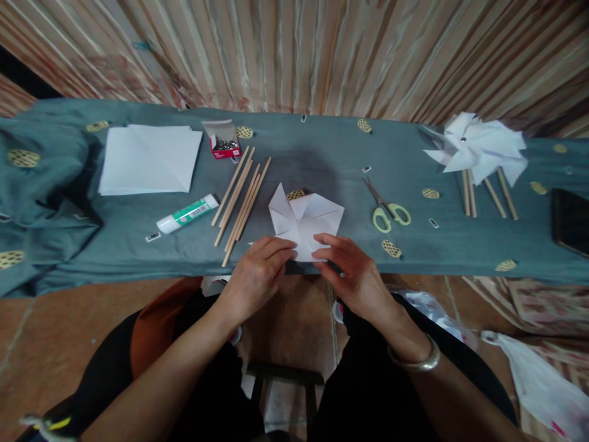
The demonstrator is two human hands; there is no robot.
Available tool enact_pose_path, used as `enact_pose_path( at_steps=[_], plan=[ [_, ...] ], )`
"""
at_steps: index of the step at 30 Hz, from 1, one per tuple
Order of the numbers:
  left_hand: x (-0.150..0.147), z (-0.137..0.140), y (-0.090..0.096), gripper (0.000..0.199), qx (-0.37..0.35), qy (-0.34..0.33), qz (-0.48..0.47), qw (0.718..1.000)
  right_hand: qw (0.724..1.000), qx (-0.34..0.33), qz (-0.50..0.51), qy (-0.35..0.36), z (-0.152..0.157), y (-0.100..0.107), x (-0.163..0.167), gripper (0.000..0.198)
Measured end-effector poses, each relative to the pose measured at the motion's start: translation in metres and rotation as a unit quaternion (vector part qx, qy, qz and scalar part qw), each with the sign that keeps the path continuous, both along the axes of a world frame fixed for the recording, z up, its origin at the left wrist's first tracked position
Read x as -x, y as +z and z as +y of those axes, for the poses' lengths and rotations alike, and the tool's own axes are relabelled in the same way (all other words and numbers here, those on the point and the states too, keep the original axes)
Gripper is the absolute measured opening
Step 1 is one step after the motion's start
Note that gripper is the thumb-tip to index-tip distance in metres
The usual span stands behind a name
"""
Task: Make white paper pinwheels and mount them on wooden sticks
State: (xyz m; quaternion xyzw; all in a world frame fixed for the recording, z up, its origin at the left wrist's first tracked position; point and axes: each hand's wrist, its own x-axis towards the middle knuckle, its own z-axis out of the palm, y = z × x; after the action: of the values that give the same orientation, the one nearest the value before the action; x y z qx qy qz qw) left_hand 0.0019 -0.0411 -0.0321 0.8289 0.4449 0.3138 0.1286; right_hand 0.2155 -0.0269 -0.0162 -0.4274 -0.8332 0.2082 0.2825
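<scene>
A white sheet of paper, cut and partly folded into a pinwheel shape, lies at the table's near edge in front of me. One pointed flap stands up at its far left. My left hand pinches its near left edge with the fingers pressed together. On the near right edge, my right hand has bent fingers over the paper and the thumb lower down at the rim. The underside of the paper and part of the left thumb are hidden.
Left of the paper are several wooden sticks, a glue stick, a red box of metal pins and stacked white paper. To the right lie green-handled scissors, finished pinwheels on sticks and a dark phone.
</scene>
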Motion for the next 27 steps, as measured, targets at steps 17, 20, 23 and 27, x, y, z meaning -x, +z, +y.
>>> enact_pose_path(
  at_steps=[17,20,23,27],
  plan=[
    [-0.005,-0.009,0.007,0.034,0.017,-0.014,0.007,1.0,0.989,0.103,0.077,-0.076,0.024,-0.003,0.011,0.008],
    [-0.004,-0.011,0.006,0.033,0.017,-0.015,0.011,1.0,0.989,0.097,0.076,-0.083,0.027,-0.005,0.015,0.006],
    [-0.003,-0.012,0.004,0.033,0.021,-0.013,0.01,1.0,0.989,0.092,0.069,-0.089,0.03,-0.006,0.02,0.005],
    [-0.004,-0.012,0.003,0.034,0.03,-0.008,0.009,0.999,0.991,0.08,0.057,-0.094,0.032,-0.007,0.025,0.004]
  ],
)
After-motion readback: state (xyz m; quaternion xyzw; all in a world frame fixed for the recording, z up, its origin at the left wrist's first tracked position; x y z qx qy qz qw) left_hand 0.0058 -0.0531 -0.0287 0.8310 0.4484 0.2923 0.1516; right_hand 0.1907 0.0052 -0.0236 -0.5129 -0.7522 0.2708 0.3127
